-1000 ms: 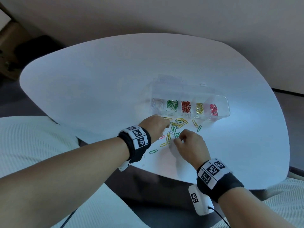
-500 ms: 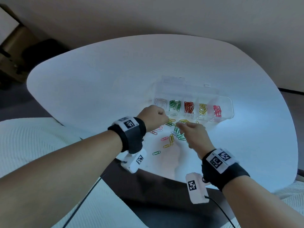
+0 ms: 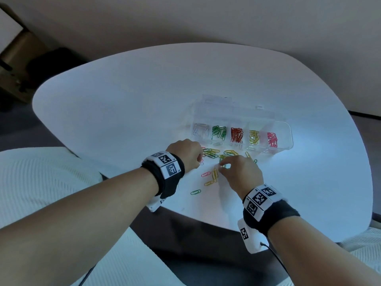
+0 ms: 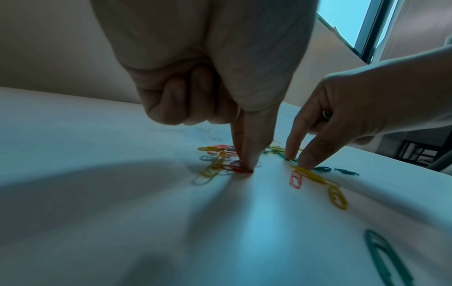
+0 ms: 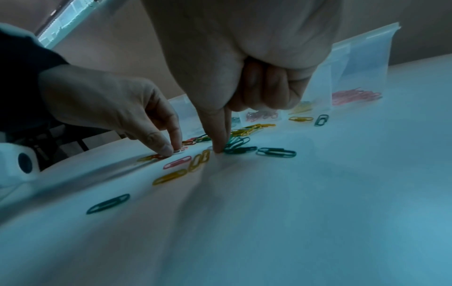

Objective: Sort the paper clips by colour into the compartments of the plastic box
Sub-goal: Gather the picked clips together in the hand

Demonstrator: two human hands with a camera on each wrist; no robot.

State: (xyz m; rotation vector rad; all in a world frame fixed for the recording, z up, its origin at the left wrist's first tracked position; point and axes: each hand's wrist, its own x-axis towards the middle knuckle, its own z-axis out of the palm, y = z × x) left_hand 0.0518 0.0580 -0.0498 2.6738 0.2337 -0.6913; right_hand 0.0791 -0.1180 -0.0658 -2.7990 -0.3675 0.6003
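Things we can't see well
The left hand (image 3: 186, 154) hides some clips under its fingers; the near green clip (image 4: 386, 259) is blurry and cut off.

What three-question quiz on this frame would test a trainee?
1. True or false: the plastic box has its lid shut.
2. Which colour fills the middle compartment: A green, B red, C yellow?
3. Fill in: the left hand pinches a ___ clip off the table.

Key: 1 false, it stands open. 2 B, red clips. 3 red, seen at the fingertips in the left wrist view.
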